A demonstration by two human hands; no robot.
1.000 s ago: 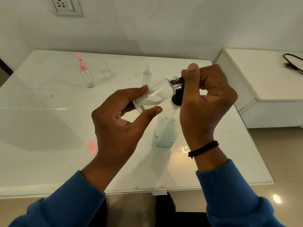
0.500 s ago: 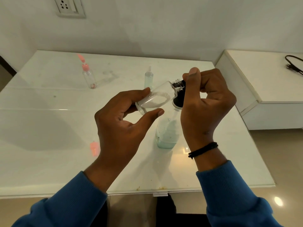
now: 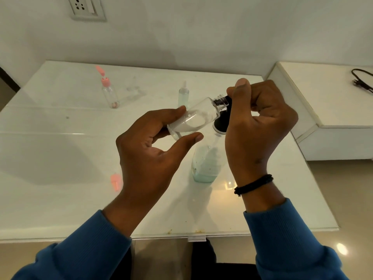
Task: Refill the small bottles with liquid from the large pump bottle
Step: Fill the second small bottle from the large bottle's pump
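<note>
My left hand (image 3: 153,158) holds a small clear bottle (image 3: 195,120) between thumb and fingers, tilted with its threaded neck up to the right; white liquid lies in its lower side. The mouth of the bottle meets the black nozzle of the large pump bottle (image 3: 205,164), which stands on the table with pale green liquid at its bottom. My right hand (image 3: 260,126) is curled over the black pump head (image 3: 222,124), hiding most of it.
On the white glass table (image 3: 60,199), a small bottle with an open pink flip cap (image 3: 110,91) stands at the back left. A small nozzle-tipped bottle (image 3: 183,96) stands behind my hands. A loose pink cap (image 3: 116,180) lies front left. A white cabinet (image 3: 331,110) with a black cable is at right.
Both hands and the small bottle stay nearly where they were; the white liquid shifts slightly inside the tilted bottle.
</note>
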